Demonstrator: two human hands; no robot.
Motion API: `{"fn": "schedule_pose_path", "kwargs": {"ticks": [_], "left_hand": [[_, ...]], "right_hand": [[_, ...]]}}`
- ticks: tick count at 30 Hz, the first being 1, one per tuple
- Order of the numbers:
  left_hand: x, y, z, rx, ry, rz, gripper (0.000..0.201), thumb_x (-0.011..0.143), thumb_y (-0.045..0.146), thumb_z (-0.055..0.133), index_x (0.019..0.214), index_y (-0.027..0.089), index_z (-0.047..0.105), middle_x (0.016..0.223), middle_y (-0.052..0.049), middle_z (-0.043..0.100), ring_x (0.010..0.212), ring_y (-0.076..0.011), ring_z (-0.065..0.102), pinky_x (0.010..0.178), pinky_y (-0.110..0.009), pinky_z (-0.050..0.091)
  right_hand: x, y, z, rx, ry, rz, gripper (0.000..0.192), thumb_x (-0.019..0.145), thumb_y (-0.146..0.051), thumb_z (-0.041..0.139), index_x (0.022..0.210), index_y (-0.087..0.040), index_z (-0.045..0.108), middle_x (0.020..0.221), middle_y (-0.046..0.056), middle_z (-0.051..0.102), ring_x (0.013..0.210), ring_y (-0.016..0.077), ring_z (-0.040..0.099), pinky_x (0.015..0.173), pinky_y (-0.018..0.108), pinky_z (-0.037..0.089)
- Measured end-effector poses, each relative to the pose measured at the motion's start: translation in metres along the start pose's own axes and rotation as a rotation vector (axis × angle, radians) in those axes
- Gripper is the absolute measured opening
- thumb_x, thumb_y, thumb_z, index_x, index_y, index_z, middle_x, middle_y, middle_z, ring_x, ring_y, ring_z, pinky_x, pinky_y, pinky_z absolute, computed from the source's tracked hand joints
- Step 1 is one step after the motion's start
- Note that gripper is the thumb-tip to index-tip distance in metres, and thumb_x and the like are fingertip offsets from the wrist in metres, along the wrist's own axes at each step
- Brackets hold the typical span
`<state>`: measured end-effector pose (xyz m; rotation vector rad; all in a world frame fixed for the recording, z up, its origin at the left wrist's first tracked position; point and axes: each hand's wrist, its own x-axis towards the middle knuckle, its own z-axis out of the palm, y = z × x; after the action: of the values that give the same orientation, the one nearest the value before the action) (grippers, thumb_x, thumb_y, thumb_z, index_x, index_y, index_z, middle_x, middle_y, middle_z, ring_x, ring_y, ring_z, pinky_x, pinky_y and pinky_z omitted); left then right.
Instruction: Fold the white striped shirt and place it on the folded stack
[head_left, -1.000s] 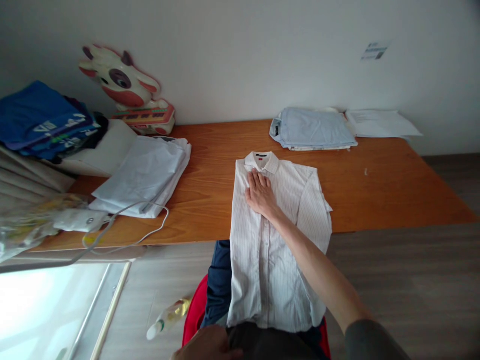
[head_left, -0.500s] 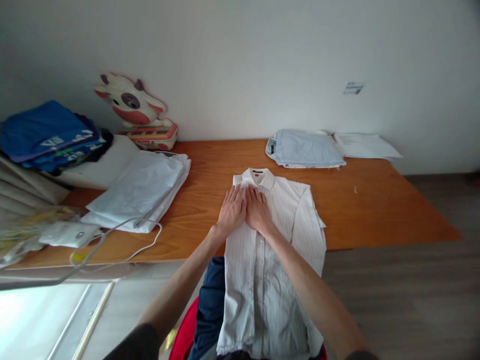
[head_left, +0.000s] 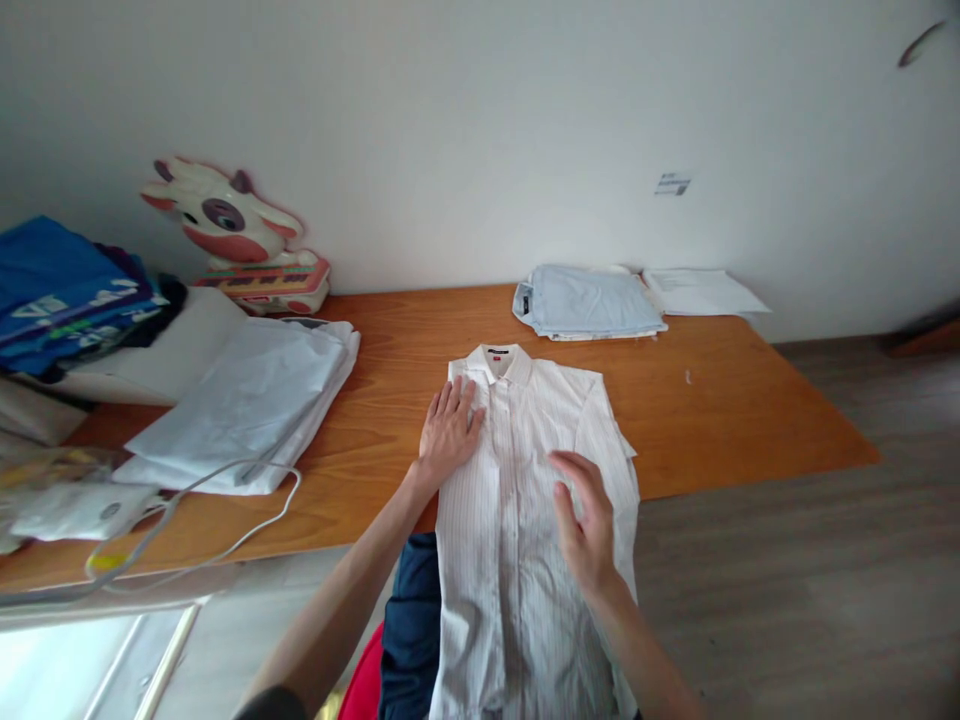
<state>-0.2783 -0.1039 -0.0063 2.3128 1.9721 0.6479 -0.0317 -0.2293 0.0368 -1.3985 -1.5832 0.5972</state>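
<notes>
Left hand [head_left: 448, 425] flat on striped shirt [head_left: 511, 500], right hand [head_left: 589, 515] half-curled, empty; cow toy [head_left: 232, 240] ten o'clock, folded clothes [head_left: 589, 300] one o'clock!

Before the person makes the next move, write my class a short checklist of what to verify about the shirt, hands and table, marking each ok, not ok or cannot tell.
1. Shirt front side up, collar at the far end: ok.
2. Left hand flat on the shirt, near the collar: ok.
3. Right hand flat on the shirt: not ok; it appears held above the cloth, fingers curved.
4. Whole shirt on the table: not ok; its lower part extends past the near edge.
5. White cable clear of the shirt: ok; it lies off to the left.
6. Bottom hem even: cannot tell; it meets the picture's lower edge.
</notes>
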Motion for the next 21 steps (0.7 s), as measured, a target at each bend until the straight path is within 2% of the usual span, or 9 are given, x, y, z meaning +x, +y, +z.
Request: {"fn": "schedule_pose_path", "kwargs": {"ticks": [2,4,6,8,11,14,16,18,21], "left_hand": [[0.000,-0.003,-0.002,-0.024,0.023,-0.005,0.060,0.111,0.046,0.043,0.166,0.024,0.041,0.179,-0.011,0.032,0.166,-0.0335,0.026,0.134,-0.059,0.025],[0.001,-0.005,-0.005,-0.047,0.054,-0.004,0.055,0.110,0.044,0.045,0.161,0.023,0.048,0.177,-0.010,0.037,0.166,-0.0326,0.027,0.135,-0.059,0.023],[0.002,-0.004,-0.011,-0.071,0.088,-0.012,0.047,0.110,0.041,0.047,0.153,0.023,0.057,0.171,-0.011,0.046,0.163,-0.0320,0.032,0.134,-0.059,0.024],[0.001,0.009,-0.019,-0.115,0.125,-0.029,0.039,0.109,0.038,0.049,0.142,0.023,0.064,0.160,-0.012,0.058,0.155,-0.0320,0.045,0.130,-0.056,0.033],[-0.009,0.055,-0.032,-0.227,0.095,-0.018,0.029,0.110,0.037,0.049,0.118,0.024,0.073,0.127,-0.009,0.076,0.124,-0.0285,0.068,0.113,-0.046,0.048],[-0.026,0.122,-0.039,-0.359,-0.112,0.058,0.036,0.111,0.043,0.047,0.094,0.024,0.073,0.095,-0.005,0.078,0.089,-0.0214,0.073,0.086,-0.035,0.053],[-0.034,0.165,-0.037,-0.398,-0.256,0.119,0.045,0.111,0.051,0.046,0.089,0.024,0.073,0.091,-0.004,0.078,0.081,-0.0201,0.073,0.076,-0.032,0.052],[-0.034,0.198,-0.030,-0.368,-0.350,0.136,0.052,0.108,0.063,0.047,0.089,0.023,0.075,0.094,-0.006,0.080,0.084,-0.0226,0.075,0.074,-0.034,0.052],[-0.022,0.226,-0.016,-0.258,-0.399,0.049,0.064,0.100,0.077,0.050,0.103,0.018,0.075,0.101,-0.014,0.080,0.091,-0.0307,0.078,0.077,-0.039,0.055]], "right_hand": [[-0.052,0.024,-0.040,-0.065,0.198,0.180,0.042,0.101,-0.043,0.050,0.139,-0.039,0.067,0.142,0.013,0.068,0.138,0.0350,0.063,0.120,0.062,0.050],[-0.098,0.056,-0.071,-0.191,0.319,0.360,0.053,0.095,-0.050,0.056,0.147,-0.037,0.062,0.147,0.016,0.065,0.139,0.0384,0.061,0.121,0.065,0.047],[-0.133,0.087,-0.092,-0.212,0.331,0.503,0.070,0.085,-0.059,0.066,0.151,-0.037,0.056,0.152,0.016,0.061,0.139,0.0408,0.062,0.119,0.066,0.050],[-0.157,0.109,-0.104,-0.085,0.248,0.636,0.076,0.074,-0.063,0.075,0.145,-0.040,0.060,0.144,0.014,0.068,0.127,0.0414,0.071,0.105,0.065,0.061],[-0.173,0.118,-0.111,0.154,-0.015,0.780,0.058,0.069,-0.062,0.080,0.121,-0.038,0.075,0.120,0.011,0.080,0.108,0.0406,0.079,0.093,0.060,0.067],[-0.173,0.107,-0.115,0.252,-0.184,0.789,0.043,0.072,-0.063,0.078,0.103,-0.033,0.082,0.110,0.012,0.084,0.110,0.0411,0.079,0.101,0.059,0.064],[-0.170,0.097,-0.117,0.273,-0.191,0.772,0.037,0.074,-0.062,0.078,0.099,-0.035,0.084,0.107,0.011,0.084,0.108,0.0409,0.079,0.100,0.059,0.063],[-0.170,0.087,-0.119,0.249,-0.150,0.751,0.034,0.074,-0.061,0.078,0.100,-0.040,0.084,0.106,0.009,0.084,0.106,0.0399,0.080,0.097,0.058,0.065],[-0.182,0.072,-0.120,0.151,-0.077,0.714,0.036,0.073,-0.060,0.078,0.106,-0.046,0.083,0.115,0.007,0.083,0.115,0.0405,0.077,0.101,0.058,0.064]]}}
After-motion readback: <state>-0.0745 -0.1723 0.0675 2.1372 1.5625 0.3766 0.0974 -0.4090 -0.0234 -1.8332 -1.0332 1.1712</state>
